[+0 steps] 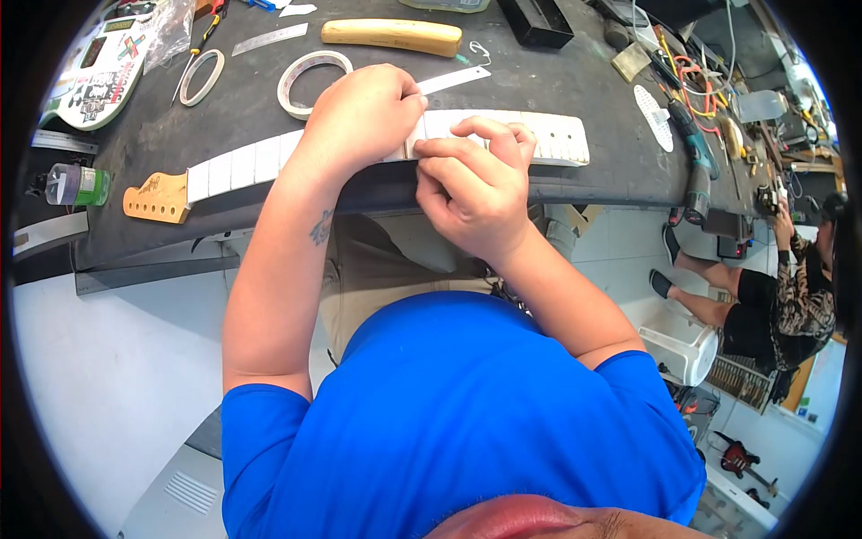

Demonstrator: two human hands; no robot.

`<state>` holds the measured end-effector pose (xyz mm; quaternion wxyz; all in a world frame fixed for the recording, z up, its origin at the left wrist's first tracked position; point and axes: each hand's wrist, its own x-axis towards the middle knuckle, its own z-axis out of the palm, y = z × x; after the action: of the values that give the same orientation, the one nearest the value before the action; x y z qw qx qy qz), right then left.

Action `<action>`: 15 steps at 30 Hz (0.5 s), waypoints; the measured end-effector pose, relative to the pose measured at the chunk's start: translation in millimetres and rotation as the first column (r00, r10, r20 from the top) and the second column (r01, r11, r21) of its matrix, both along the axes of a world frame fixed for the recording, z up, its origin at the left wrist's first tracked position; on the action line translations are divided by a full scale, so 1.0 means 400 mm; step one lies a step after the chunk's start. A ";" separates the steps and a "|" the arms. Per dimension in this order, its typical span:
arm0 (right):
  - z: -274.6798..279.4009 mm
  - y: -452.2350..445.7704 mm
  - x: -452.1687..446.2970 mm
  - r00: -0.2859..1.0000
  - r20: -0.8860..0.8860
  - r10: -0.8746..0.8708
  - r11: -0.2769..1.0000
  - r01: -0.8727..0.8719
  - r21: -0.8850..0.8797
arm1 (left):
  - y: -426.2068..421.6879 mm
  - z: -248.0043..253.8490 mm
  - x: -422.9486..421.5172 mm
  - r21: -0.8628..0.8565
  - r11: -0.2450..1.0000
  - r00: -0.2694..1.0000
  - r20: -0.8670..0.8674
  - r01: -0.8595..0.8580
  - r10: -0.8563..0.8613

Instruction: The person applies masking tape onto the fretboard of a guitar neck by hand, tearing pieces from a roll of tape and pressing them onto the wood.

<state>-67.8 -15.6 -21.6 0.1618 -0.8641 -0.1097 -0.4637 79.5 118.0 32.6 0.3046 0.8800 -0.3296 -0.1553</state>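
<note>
A guitar neck lies along the bench's front edge, its fretboard covered in pale strips that look like masking tape. Its wooden headstock points left. My left hand is closed over the middle of the neck, thumb and fingers pinched at the fretboard. Just to the right, my right hand is curled, its thumb and index fingertips together at the neck's near side. What either pinch holds is too small or hidden to make out. Behind my left hand are a roll of masking tape and a steel ruler.
A yellow wooden block, a second tape roll, a short ruler and a black tray lie farther back. A white guitar body sits left. At right are a cordless drill and another person.
</note>
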 end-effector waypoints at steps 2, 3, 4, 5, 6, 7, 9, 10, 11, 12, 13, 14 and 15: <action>-0.003 0.002 -0.003 1.000 -0.010 0.015 1.000 -0.015 0.014 | -0.003 0.012 -0.004 0.018 1.000 0.999 -0.034 -0.017 0.018; -0.004 0.003 -0.004 1.000 -0.015 0.021 1.000 -0.021 0.022 | -0.003 0.010 -0.005 -0.007 1.000 1.000 -0.004 -0.025 0.025; -0.005 0.003 -0.003 1.000 -0.011 0.021 0.999 -0.020 0.027 | -0.001 0.002 -0.005 -0.033 0.999 0.999 0.027 -0.032 0.033; -0.006 0.004 -0.002 1.000 -0.007 0.019 0.999 -0.019 0.033 | 0.001 -0.006 -0.006 -0.059 0.998 0.998 0.057 -0.037 0.040; -0.007 0.004 -0.001 1.000 -0.001 0.017 0.999 -0.017 0.038 | 0.004 -0.013 -0.008 -0.130 0.990 0.997 0.055 -0.054 0.062; -0.006 0.004 -0.001 1.000 -0.003 0.016 0.999 -0.016 0.039 | 0.009 -0.018 -0.013 -0.201 0.977 0.995 0.052 -0.071 0.083; -0.002 0.005 -0.002 1.000 -0.004 0.014 0.999 -0.014 0.043 | 0.024 0.008 -0.025 -0.258 0.962 0.996 -0.027 -0.091 0.087; -0.001 0.006 -0.002 1.000 -0.007 0.013 0.999 -0.013 0.043 | 0.035 0.000 -0.018 -0.318 0.948 1.000 0.007 -0.016 0.019; -0.002 0.006 -0.004 1.000 -0.011 0.012 0.999 -0.012 0.044 | 0.046 -0.008 -0.014 -0.374 0.926 0.998 0.042 0.061 -0.049; -0.002 0.006 -0.005 1.000 -0.016 0.013 0.999 -0.012 0.044 | 0.052 -0.014 -0.013 -0.426 0.895 0.990 0.079 0.136 -0.112; -0.001 0.006 -0.006 1.000 -0.017 0.010 0.999 -0.009 0.041 | 0.061 -0.015 -0.016 -0.386 0.915 0.992 0.004 0.117 -0.125; -0.002 0.006 -0.006 1.000 -0.021 0.009 0.999 -0.008 0.040 | 0.060 -0.015 -0.014 -0.390 0.912 0.991 0.007 0.128 -0.136; -0.002 0.008 -0.006 1.000 -0.024 0.010 0.999 -0.010 0.038 | 0.060 -0.019 -0.009 -0.394 0.909 0.990 0.011 0.136 -0.144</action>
<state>-70.2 -12.5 -22.4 0.1820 -0.8658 -0.1032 -0.4546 75.8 142.0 25.1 0.4665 0.7733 -0.4136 -0.1153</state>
